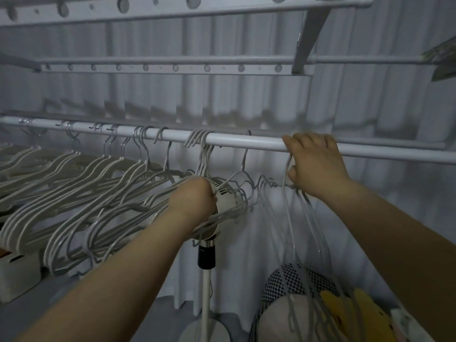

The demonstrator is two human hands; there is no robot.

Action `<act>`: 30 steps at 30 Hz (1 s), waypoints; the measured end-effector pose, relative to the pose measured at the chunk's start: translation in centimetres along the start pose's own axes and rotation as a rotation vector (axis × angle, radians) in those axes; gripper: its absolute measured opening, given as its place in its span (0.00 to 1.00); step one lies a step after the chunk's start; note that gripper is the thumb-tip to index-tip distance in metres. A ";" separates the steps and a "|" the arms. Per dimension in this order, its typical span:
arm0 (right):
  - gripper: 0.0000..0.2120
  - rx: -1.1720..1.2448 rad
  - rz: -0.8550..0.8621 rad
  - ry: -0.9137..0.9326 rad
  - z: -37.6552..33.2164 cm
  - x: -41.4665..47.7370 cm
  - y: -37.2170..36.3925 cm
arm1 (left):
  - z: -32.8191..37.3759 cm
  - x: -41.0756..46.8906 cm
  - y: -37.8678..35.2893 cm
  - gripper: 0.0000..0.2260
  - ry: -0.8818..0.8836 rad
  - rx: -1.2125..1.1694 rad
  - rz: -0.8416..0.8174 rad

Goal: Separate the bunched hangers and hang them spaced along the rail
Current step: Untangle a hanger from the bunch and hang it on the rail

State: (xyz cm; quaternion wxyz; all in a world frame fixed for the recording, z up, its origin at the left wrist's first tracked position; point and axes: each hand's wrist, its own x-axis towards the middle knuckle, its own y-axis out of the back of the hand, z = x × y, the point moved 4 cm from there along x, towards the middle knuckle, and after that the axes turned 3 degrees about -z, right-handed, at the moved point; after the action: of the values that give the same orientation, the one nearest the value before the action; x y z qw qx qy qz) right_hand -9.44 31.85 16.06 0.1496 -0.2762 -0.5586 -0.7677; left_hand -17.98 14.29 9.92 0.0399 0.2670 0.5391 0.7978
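**At the rail: one hook going on, the bunches not yet parted**

Nearest, low on the right, a checked cloth and something yellow lie under the dangling wire. Above them the left hand is clenched round a thick bundle of wire hangers, in front of a fan head on its stand. The right hand has its fingers curled over the rail. One thin hanger neck runs up under them, and a second bunch hangs from beside its thumb (whether the thumb pinches that bunch, I cannot tell). Leftward along the rail, hung hangers sit in clumps with gaps between. Farther back, a perforated upper rack crosses a pale curtain.

The step in hand looks like seating one hanger near the right end. The next move calls for letting that hook go cleanly. Then a single hanger has to be freed from a bunch without dragging its neighbours.
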 end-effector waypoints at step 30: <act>0.03 0.693 -0.950 0.451 -15.7 -11.6 2.8 | -14.4 -28.0 4.5 0.13 0.083 -0.358 -0.274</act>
State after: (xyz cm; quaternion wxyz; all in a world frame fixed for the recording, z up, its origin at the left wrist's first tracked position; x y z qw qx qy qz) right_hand -2.68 15.24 7.88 -0.0129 0.2355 -0.7912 -0.5643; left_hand 0.19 -9.46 -0.76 0.1722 0.1471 0.4215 0.8781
